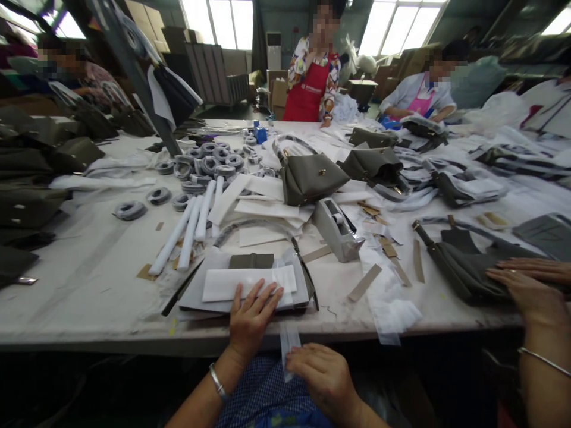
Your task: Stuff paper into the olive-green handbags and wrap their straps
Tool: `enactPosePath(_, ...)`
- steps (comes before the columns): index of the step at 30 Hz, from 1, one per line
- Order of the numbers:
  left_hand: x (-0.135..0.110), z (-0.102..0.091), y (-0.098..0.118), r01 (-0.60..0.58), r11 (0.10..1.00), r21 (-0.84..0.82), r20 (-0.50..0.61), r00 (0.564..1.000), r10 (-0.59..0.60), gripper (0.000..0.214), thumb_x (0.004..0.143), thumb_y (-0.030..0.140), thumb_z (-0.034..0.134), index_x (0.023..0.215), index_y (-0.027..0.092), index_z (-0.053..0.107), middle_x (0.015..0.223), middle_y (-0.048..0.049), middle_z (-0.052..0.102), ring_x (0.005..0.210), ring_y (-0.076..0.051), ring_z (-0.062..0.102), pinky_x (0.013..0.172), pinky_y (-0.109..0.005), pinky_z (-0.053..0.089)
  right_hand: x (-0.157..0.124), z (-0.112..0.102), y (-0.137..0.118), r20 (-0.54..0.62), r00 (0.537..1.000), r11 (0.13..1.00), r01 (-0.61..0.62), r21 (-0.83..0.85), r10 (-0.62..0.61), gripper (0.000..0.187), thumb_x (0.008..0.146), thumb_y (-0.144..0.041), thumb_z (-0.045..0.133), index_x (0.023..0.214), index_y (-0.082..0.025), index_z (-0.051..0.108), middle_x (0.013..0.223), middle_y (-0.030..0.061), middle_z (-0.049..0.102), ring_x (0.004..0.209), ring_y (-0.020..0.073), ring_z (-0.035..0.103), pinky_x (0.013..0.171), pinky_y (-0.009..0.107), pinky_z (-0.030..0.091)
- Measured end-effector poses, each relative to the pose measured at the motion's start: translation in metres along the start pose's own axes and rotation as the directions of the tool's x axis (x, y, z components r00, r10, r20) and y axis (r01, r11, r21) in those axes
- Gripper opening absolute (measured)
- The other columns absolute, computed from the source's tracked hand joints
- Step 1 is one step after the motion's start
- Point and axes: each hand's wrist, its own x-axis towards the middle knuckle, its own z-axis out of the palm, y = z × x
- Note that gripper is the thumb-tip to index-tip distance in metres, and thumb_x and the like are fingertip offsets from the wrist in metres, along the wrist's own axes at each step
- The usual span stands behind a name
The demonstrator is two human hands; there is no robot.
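Observation:
A handbag (191, 300) wrapped in thin white sheeting lies at the table's front edge, its wrapped handle (250, 223) arching away from me. On top of it is a white foam strip (218, 286), with a dark olive flap (252, 260) showing just behind. My left hand (252, 312) rests on the foam with fingers spread, pressing it to the bag. Below the table edge, my right hand (323, 374) pinches a strip of clear tape (289, 345) that hangs down towards my lap. A grey tape dispenser (336, 232) stands right of the bag.
White foam rolls (190, 232) and grey coiled rings (209, 163) lie at the back left. An olive handbag (310, 175) stands behind the dispenser. At right, a co-worker's hands (530, 285) touch another bag (468, 267). A metal post (143, 83) rises at left.

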Motion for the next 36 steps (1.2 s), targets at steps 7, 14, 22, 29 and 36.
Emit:
enactPosePath(7,-0.003,0.002,-0.004,-0.015,1.0,-0.007,0.001,1.0,0.015,0.036,0.098,0.027,0.051,0.133,0.033,0.057,0.129,-0.0004,0.066,0.126,-0.023,0.057,0.122,-0.053,0.014,0.015,-0.01,-0.011,-0.039,0.999,0.998,-0.027,-0.057,0.025,0.025,0.096,-0.01,0.047,0.102,-0.023,0.067,0.092,-0.0002,0.078,0.086,0.0134,0.074,0.085,0.024,0.057)
enactPosePath(14,-0.005,0.0,-0.005,-0.041,0.999,-0.014,0.029,0.999,0.041,0.042,0.098,0.02,0.048,0.138,0.032,0.053,0.132,-0.0035,0.064,0.128,-0.025,0.055,0.122,-0.056,0.013,0.063,-0.025,-0.002,-0.011,0.999,0.997,-0.046,-0.065,0.046,0.024,0.094,-0.012,0.053,0.104,-0.027,0.071,0.089,0.0008,0.077,0.083,0.0158,0.073,0.08,0.028,0.057)
enactPosePath(22,-0.011,0.007,-0.006,-0.046,0.997,-0.068,0.02,0.999,0.048,0.028,0.099,0.02,0.047,0.119,0.025,0.066,0.135,-0.0036,0.062,0.131,-0.024,0.052,0.122,-0.057,0.014,0.12,-0.008,0.053,0.085,0.98,0.973,-0.166,-0.158,0.181,0.011,0.09,-0.027,0.067,0.086,-0.028,0.077,0.082,-0.0015,0.077,0.075,0.0149,0.072,0.074,0.024,0.052)
enactPosePath(29,-0.01,0.009,-0.009,-0.039,0.992,-0.119,-0.019,0.999,0.037,0.029,0.099,0.018,0.046,0.122,0.021,0.063,0.129,-0.0048,0.066,0.122,-0.021,0.059,0.121,-0.048,0.022,0.129,0.01,0.089,0.142,0.965,0.97,-0.205,-0.128,0.223,0.006,0.079,-0.021,0.079,0.075,-0.024,0.075,0.083,-0.0003,0.075,0.087,0.0166,0.067,0.084,0.028,0.05)
enactPosePath(36,-0.008,0.009,-0.013,-0.054,0.99,-0.129,-0.02,0.998,0.052,0.029,0.099,0.018,0.044,0.121,0.019,0.063,0.129,-0.0055,0.066,0.119,-0.02,0.062,0.116,-0.04,0.031,0.133,0.012,0.091,0.186,0.933,0.941,-0.268,-0.208,0.307,0.011,0.074,-0.02,0.083,0.071,-0.022,0.072,0.085,-0.0002,0.072,0.089,0.0173,0.062,0.084,0.031,0.048)
